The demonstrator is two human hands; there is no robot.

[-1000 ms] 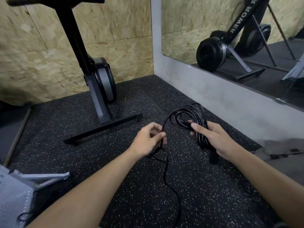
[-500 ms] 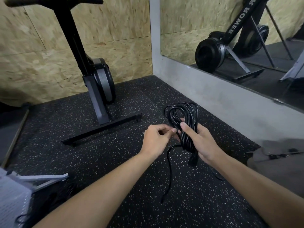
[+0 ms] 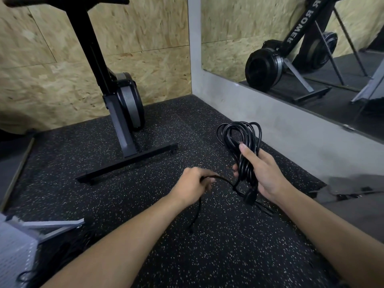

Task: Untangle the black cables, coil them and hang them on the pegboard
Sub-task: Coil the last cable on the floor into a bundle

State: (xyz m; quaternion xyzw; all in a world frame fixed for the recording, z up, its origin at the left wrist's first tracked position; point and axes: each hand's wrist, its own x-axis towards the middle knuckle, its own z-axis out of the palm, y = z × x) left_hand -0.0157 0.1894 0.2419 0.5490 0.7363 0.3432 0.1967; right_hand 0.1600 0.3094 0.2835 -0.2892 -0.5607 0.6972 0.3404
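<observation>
My right hand grips a coil of black cable, the loops standing up above my fingers and a plug hanging below. A loose tail of the same cable runs left from the coil into my left hand, which holds it in curled fingers; the tail's end dangles under that hand. The white pegboard shows at the bottom left corner, with a bit of black cable near its lower edge.
A black rowing machine stand rises on the speckled rubber floor ahead left, its foot bar reaching toward my hands. A grey ledge under a wall mirror runs along the right. A grey mat lies at the right.
My left hand has moved down and left away from the coil, drawing the loose tail out. My right hand has kept hold of the coil.
</observation>
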